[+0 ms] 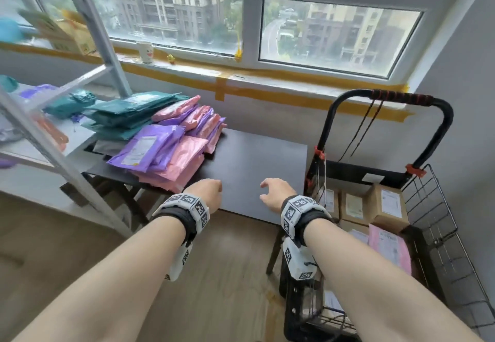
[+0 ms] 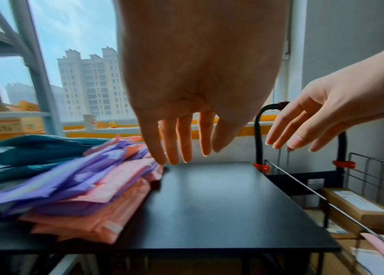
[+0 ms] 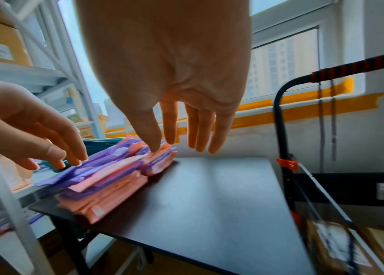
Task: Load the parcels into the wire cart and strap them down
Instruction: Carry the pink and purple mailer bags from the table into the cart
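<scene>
A: Pink and purple plastic mailers (image 1: pixel 171 151) are seen heaped on the left part of the black table (image 1: pixel 254 159), with teal mailers (image 1: pixel 126 116) stacked behind them. Why is the right part of the tabletop left bare?

B: It is probably kept free as a staging strip beside the wire cart (image 1: pixel 439 224), which is parked just right of the table so that parcels need only be swung across.

A: Is anything held yet?

B: Nothing. The left hand (image 1: pixel 205 190) is held over the near table edge, just beside the pink stack, its fingers spread and hanging loose. The right hand (image 1: pixel 274 191) is held over the bare tabletop, fingers likewise slack and parted, with nothing gripped.

A: And the cart's load?

B: Cardboard boxes (image 1: pixel 385 203) are set flat along its floor, and a pink mailer (image 1: pixel 388 248) is laid nearer the front. Rigid boxes appear to have been packed low so that soft bags can be bedded on top.

A: The strap?

B: Thin black cords (image 1: pixel 367 124) are hung from the cart handle (image 1: pixel 401 98), apparently parked out of the way until loading is finished. The mailers look slippery, so a two-handed scoop may be called for.
</scene>
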`<state>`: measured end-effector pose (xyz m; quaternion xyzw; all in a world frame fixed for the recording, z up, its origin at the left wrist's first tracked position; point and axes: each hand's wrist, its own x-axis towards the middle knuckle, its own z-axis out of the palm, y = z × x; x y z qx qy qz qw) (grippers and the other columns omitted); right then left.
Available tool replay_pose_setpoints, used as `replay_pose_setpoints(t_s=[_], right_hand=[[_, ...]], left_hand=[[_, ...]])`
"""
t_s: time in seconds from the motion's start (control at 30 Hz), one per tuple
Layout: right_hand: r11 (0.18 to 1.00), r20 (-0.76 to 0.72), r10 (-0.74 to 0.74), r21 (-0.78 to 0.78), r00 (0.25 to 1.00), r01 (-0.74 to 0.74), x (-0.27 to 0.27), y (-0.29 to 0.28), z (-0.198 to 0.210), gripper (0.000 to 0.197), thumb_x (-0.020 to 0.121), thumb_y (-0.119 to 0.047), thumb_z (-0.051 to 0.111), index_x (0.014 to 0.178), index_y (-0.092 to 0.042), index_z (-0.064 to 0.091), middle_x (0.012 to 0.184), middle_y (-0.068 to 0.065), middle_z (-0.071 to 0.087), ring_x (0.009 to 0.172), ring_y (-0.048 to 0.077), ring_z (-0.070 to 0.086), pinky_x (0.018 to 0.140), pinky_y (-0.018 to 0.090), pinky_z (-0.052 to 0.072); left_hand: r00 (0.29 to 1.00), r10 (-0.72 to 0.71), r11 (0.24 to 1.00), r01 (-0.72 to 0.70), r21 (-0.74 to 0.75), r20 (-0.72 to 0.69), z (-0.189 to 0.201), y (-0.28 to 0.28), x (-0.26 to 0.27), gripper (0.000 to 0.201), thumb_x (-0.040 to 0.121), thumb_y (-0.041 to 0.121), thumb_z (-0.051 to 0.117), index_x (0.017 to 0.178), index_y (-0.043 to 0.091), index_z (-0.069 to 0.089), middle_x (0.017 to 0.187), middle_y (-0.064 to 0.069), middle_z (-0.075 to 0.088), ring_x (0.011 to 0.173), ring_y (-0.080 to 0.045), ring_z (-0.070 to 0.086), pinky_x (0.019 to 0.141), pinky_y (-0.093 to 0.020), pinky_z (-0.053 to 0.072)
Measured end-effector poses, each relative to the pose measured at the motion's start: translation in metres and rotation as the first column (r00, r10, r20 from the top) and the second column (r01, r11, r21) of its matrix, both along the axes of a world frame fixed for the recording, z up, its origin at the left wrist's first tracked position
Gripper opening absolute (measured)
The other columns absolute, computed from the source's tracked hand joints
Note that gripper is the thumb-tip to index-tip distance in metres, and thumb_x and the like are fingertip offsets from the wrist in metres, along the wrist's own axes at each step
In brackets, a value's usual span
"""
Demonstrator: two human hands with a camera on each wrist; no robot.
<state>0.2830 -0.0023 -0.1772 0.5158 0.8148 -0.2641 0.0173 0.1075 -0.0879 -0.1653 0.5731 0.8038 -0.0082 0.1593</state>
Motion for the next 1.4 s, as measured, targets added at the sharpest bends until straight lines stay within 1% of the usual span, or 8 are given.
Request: replay_pose_setpoints(t_s=[0.3,0.43,0.67,0.87,1.0,1.13,1.27,1.4], right_hand=[[0.983,-0.009,0.183,0.034,0.983,-0.182,-0.149,0.001,0.013,0.039,0.09,-0.018,0.052,0.129,-0.013,0.053,0.136,0.009,0.051,0.125,0.025,0.049,0.102,0.032,0.041],[0.97,-0.054,0.244,0.024,0.968,-0.243,-0.213,0.02,0.005,0.039,0.088,-0.017,0.051,0.127,-0.014,0.054,0.132,0.009,0.055,0.121,0.027,0.052,0.098,0.031,0.042],[0.964,-0.152,0.257,-0.031,0.954,-0.264,-0.3,0.056,-0.008,0.043,0.087,-0.016,0.056,0.13,-0.01,0.052,0.131,0.01,0.056,0.12,0.025,0.053,0.102,0.031,0.041],[0.989,-0.229,0.088,-0.1,0.969,-0.113,-0.345,0.072,-0.029,0.039,0.081,-0.016,0.068,0.118,-0.007,0.056,0.114,0.011,0.063,0.104,0.024,0.06,0.091,0.033,0.048],[0.979,-0.275,-0.115,-0.196,0.955,0.062,-0.368,0.076,-0.046,0.051,0.078,-0.019,0.074,0.122,-0.006,0.052,0.114,0.011,0.061,0.103,0.024,0.059,0.09,0.031,0.047],[0.915,-0.354,-0.388,-0.261,0.851,0.308,-0.385,0.071,-0.057,0.053,0.074,-0.016,0.077,0.12,-0.011,0.049,0.098,0.006,0.061,0.097,0.024,0.06,0.086,0.03,0.046],[0.849,-0.353,-0.525,-0.277,0.774,0.449,-0.394,0.062,-0.064,0.056,0.07,-0.017,0.08,0.116,-0.018,0.047,0.092,0.003,0.063,0.089,0.022,0.062,0.086,0.035,0.049],[0.805,-0.375,-0.589,-0.349,0.715,0.48,-0.396,0.056,-0.063,0.05,0.069,-0.004,0.078,0.113,-0.007,0.055,0.079,0.0,0.06,0.079,0.018,0.059,0.079,0.029,0.05]], left_hand=[[0.982,0.191,0.98,-0.191,0.059,0.018,0.011,-0.034,-0.14,0.029,0.093,0.025,0.042,0.118,0.017,0.057,0.122,-0.007,0.06,0.111,-0.027,0.058,0.096,-0.034,0.044],[0.962,0.274,0.961,-0.274,0.019,0.015,0.009,-0.028,-0.203,0.032,0.092,0.023,0.044,0.122,0.019,0.053,0.126,-0.007,0.058,0.115,-0.025,0.055,0.093,-0.028,0.04],[0.919,0.389,0.92,-0.391,0.023,0.063,0.008,-0.005,-0.284,0.033,0.093,0.019,0.042,0.124,0.018,0.053,0.132,-0.006,0.054,0.118,-0.024,0.052,0.095,-0.029,0.04],[0.898,0.408,0.911,-0.412,-0.013,0.164,-0.018,0.017,-0.342,0.032,0.091,0.02,0.047,0.122,0.018,0.056,0.126,-0.005,0.058,0.112,-0.024,0.056,0.091,-0.028,0.043],[0.884,0.396,0.915,-0.401,-0.031,0.25,-0.044,0.033,-0.379,0.036,0.09,0.019,0.049,0.126,0.014,0.053,0.13,-0.007,0.056,0.116,-0.024,0.054,0.095,-0.029,0.041],[0.82,0.394,0.913,-0.401,-0.075,0.414,-0.069,0.05,-0.409,0.044,0.09,0.015,0.055,0.131,0.004,0.047,0.134,-0.012,0.052,0.122,-0.026,0.05,0.1,-0.028,0.037],[0.743,0.375,0.915,-0.393,-0.092,0.554,-0.087,0.069,-0.427,0.049,0.087,0.013,0.062,0.131,-0.001,0.047,0.132,-0.018,0.054,0.12,-0.029,0.052,0.101,-0.032,0.04],[0.732,0.322,0.931,-0.361,-0.059,0.6,-0.091,0.077,-0.431,0.048,0.084,0.011,0.066,0.127,-0.004,0.052,0.127,-0.02,0.058,0.115,-0.03,0.056,0.094,-0.029,0.04]])
